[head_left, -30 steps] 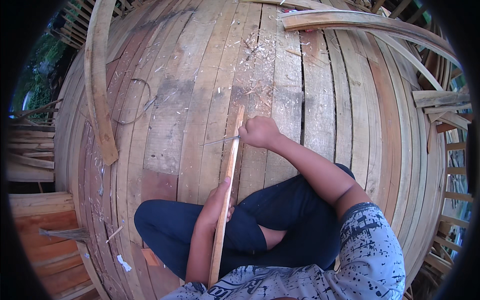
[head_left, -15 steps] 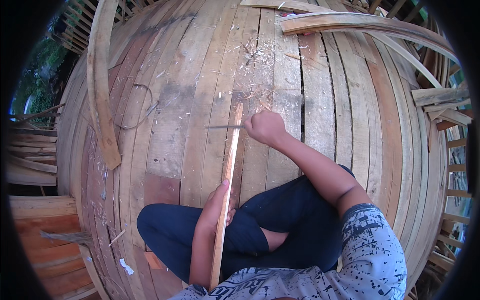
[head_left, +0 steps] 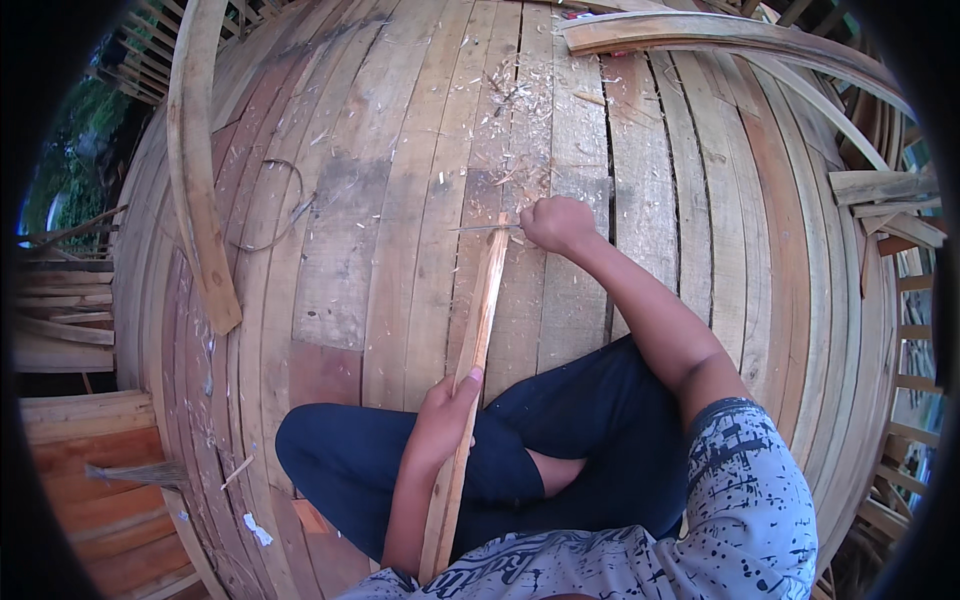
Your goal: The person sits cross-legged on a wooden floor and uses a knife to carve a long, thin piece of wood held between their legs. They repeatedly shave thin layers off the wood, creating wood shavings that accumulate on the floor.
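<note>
My left hand [head_left: 447, 418] is wrapped round a long, thin wooden strip [head_left: 487, 305] that slopes from my lap up and away over the floor. Its far half shows a pale, freshly cut face. Close to the strip's far end, my right hand [head_left: 562, 224] is closed in a fist round a knife, the handle hidden by the fingers. The thin knife blade [head_left: 474, 229] lies across the strip, pointing left and touching the wood. What looks like a small curl of wood sits just at the blade.
Shavings [head_left: 520, 92] are scattered over the plank floor [head_left: 400, 250] beyond the strip. A long bent board [head_left: 195, 170] lies at the left, another curved beam [head_left: 720, 35] at the far right. A wire loop [head_left: 290, 215] and a broom-like bundle [head_left: 135, 474] are on the left.
The strip's far end has swung right, and my left hand has shifted right with it. My right hand and the knife have moved right and slightly farther out, toward the strip's tip.
</note>
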The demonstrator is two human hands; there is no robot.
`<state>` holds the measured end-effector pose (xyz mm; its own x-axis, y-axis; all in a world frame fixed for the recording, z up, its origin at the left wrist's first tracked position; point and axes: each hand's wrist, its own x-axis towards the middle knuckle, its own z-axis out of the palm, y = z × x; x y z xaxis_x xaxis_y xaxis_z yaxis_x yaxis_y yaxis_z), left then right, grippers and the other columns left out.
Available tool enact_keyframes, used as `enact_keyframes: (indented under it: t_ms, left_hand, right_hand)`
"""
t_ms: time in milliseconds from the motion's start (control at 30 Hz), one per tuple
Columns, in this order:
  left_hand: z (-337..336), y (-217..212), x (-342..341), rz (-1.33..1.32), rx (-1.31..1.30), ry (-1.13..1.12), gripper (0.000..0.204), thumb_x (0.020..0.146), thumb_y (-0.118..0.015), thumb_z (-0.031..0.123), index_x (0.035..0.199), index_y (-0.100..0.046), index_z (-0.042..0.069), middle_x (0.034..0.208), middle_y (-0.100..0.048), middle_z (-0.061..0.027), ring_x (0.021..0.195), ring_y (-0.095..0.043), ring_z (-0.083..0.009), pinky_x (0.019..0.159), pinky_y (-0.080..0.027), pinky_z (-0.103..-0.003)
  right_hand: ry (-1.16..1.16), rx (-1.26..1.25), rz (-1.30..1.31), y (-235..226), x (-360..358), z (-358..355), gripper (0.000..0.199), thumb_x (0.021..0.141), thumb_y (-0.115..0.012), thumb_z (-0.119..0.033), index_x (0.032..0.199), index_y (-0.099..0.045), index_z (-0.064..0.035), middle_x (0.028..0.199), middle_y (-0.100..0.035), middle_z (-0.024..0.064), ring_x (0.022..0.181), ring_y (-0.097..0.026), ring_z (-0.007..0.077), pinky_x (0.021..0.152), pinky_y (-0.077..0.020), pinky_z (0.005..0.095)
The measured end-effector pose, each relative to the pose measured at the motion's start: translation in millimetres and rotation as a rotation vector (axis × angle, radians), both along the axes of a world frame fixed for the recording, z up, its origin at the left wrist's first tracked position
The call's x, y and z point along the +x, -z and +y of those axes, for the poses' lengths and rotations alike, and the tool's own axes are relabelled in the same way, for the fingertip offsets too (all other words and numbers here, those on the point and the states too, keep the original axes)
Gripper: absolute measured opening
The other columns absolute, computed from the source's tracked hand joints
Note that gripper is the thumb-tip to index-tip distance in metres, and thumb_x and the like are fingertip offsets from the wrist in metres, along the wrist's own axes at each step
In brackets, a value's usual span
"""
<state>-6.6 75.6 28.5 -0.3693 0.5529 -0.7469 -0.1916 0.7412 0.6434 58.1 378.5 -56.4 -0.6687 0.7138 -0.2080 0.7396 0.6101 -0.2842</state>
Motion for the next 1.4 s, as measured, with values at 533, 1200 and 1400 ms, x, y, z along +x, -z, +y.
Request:
enact_keyframes:
  t_ms: [533,1200,1400]
  left_hand:
    - [-1.2,6.2,-0.2,-0.069,-0.019,-0.034,0.051,0.099,-0.055,0.053,0.090,-0.058,0.002,0.063,-0.049,-0.0035,0.045,-0.053,-0.0145,0.042,-0.046,-0.030]
    - [-2.0,-5.7,-3.0,-0.230,0.092,-0.135,0.046,0.101,-0.052,0.053,0.093,-0.055,0.008,0.059,-0.047,-0.0005,0.042,-0.049,-0.0100,0.037,-0.040,-0.026]
    - [-7.6,-3.0,-2.8,-0.346,0.099,-0.162,0.047,0.100,-0.051,0.056,0.093,-0.051,0.009,0.055,-0.043,0.0002,0.038,-0.044,-0.0101,0.033,-0.036,-0.026]
  right_hand:
    - [-0.017,-0.006,-0.025,-8.9,-7.7,7.9,0.047,0.094,-0.042,-0.036,0.086,-0.076,-0.0046,0.087,-0.073,0.0205,0.080,-0.072,0.0364,0.074,-0.0568,0.0507]
    - [0.079,0.465,0.393,20.9,-17.3,17.6,0.050,0.090,-0.054,-0.039,0.054,-0.068,-0.0065,0.051,-0.061,0.0161,0.044,-0.061,0.0328,0.045,-0.0497,0.0441]
    - [0.538,0.537,0.263,19.2,26.2,83.7,0.056,0.095,-0.051,-0.048,0.066,-0.074,-0.0053,0.061,-0.067,0.0171,0.056,-0.068,0.0350,0.055,-0.0535,0.0454]
